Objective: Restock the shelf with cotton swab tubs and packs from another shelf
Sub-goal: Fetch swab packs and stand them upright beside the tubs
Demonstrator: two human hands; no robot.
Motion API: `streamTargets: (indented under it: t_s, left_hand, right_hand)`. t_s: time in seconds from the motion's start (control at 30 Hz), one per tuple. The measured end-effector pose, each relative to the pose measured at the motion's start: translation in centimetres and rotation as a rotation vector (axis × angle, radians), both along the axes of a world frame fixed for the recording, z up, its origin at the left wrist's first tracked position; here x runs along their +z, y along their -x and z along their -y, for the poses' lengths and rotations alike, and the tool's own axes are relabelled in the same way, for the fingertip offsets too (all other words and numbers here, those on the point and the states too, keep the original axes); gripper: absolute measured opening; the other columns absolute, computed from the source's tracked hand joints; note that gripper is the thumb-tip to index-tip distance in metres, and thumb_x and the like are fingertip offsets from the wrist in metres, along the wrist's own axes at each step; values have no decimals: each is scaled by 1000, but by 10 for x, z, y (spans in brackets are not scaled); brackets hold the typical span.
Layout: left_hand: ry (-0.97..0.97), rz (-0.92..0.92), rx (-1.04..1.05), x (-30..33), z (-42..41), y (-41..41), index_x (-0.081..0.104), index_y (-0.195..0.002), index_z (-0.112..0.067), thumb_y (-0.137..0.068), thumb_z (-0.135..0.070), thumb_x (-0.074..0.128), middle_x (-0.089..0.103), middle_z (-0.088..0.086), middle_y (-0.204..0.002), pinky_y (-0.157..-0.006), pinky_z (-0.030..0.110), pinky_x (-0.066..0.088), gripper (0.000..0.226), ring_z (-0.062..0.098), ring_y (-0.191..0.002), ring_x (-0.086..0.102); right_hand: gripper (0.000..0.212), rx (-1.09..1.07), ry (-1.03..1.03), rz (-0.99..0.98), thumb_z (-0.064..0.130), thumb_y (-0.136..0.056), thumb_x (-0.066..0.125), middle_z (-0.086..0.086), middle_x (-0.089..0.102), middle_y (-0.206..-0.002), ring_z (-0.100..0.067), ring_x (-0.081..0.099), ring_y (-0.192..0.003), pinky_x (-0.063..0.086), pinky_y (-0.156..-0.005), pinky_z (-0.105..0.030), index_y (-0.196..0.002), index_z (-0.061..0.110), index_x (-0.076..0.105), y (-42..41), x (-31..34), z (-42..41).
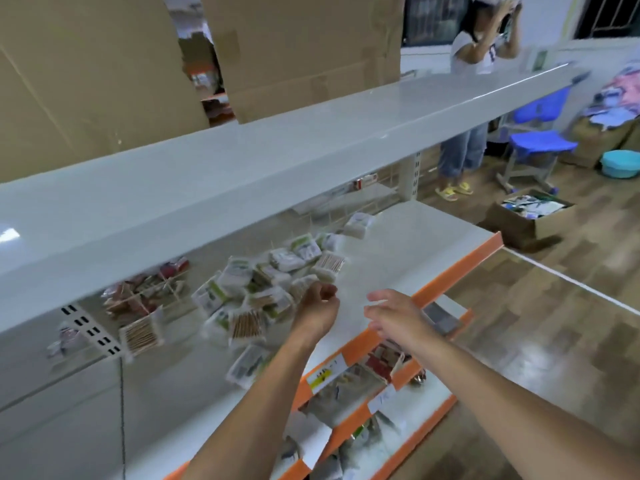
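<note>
A loose pile of cotton swab packs lies on the white shelf with the orange front edge. One clear tub of swabs stands at the pile's left end, and another pack lies near the front. My left hand hovers at the pile's right edge with its fingers curled, and I see nothing in it. My right hand is over the bare shelf near the front edge, fingers relaxed and empty.
An upper white shelf overhangs the pile, with cardboard behind it. Lower shelves hold other goods. To the right a person stands by a blue chair, an open cardboard box and a teal basin.
</note>
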State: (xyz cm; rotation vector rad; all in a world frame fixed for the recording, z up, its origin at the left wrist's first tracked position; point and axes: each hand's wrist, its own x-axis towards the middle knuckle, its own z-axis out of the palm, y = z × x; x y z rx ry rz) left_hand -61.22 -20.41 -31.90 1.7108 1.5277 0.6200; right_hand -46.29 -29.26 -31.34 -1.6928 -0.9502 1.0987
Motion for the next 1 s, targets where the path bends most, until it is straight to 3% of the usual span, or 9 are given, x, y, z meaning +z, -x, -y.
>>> streamTargets:
  t_s: [0.07, 0.17, 0.4, 0.47, 0.6, 0.7, 0.8, 1.0]
  left_hand:
    - [9, -3, 84, -2, -5, -11, 65, -111, -24, -88, -23, 51, 69, -4, -111, -83, 29, 48, 27, 18, -101, 63]
    - [16, 6, 212, -3, -7, -31, 63, -106, -24, -86, -21, 51, 69, -3, -109, -85, 30, 48, 24, 21, -102, 63]
    - [5, 153, 411, -2, 15, -49, 62, -104, -22, -84, -13, 55, 65, -6, -107, -64, 15, 41, 23, 5, -85, 58]
    - [-10, 151, 476, -2, 22, -45, 61, -106, -21, -85, -12, 55, 64, -5, -108, -68, 17, 44, 23, 10, -91, 60]
    - [-103, 68, 602, -7, 29, -32, 63, -112, -10, -88, -9, 58, 65, 4, -114, -88, 30, 49, 25, 24, -104, 61]
    - [-153, 2, 666, -7, 22, -25, 64, -112, -7, -88, -8, 59, 65, 9, -115, -83, 25, 44, 25, 24, -107, 60]
    - [-131, -126, 702, -12, 8, -26, 61, -117, -14, -90, -21, 59, 63, 8, -118, -87, 27, 41, 28, 25, -112, 57]
    - [-225, -343, 651, -23, -15, -37, 52, -130, -19, -86, -47, 61, 55, 7, -127, -101, 38, 40, 53, 28, -120, 48]
  right_hand:
    - [22, 55, -22, 50, 27, -85, 68, 1, 74, -90, -15, 72, -83, 58, -88, -40, -105, 34, 62, -16, -2, -16]
    - [23, 161, -53, 136, 30, -81, 70, 7, 73, -86, -14, 71, -82, 58, -84, -42, -102, 37, 61, -41, 0, -36]
    - [29, 414, -138, 309, 30, -82, 74, 10, 68, -99, -6, 67, -81, 50, -68, -23, -108, 32, 63, -79, 5, -70]
    - [32, 487, -158, 358, 28, -83, 73, 9, 65, -104, -7, 66, -82, 48, -67, -21, -113, 29, 64, -79, 2, -77]
    - [42, 553, -180, 456, 28, -86, 70, 1, 59, -119, -11, 59, -94, 43, -76, -24, -126, 26, 61, -74, -8, -92]
    - [50, 614, -181, 498, 28, -89, 68, -1, 53, -135, -14, 60, -99, 46, -83, -25, -137, 26, 55, -69, -15, -107]
    - [57, 622, -216, 510, 24, -89, 68, -2, 50, -145, -22, 50, -129, 43, -103, -31, -144, 23, 50, -62, -23, -122]
    - [66, 623, -316, 669, 18, -87, 68, -2, 37, -157, -29, 40, -135, 39, -109, -38, -149, 23, 45, -51, -40, -150]
